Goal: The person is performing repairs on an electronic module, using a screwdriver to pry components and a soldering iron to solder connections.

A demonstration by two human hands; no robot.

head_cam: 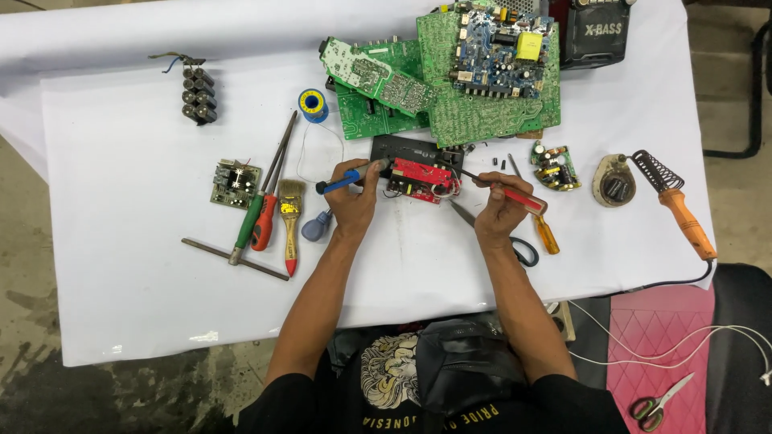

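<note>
White cloth covers the worktop [121, 281] where we work. Our left hand [352, 201] grips a blue-handled tool [342, 180], its tip at a small red circuit board [420, 178] lying mid-worktop. Our right hand [498, 210] grips a red-handled probe [503, 190] touching that board. Green circuit boards [482, 72] lie just beyond.

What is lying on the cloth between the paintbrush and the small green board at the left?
In the head view, two screwdrivers with green and red handles lie side by side between the paintbrush and the small green board.
</note>
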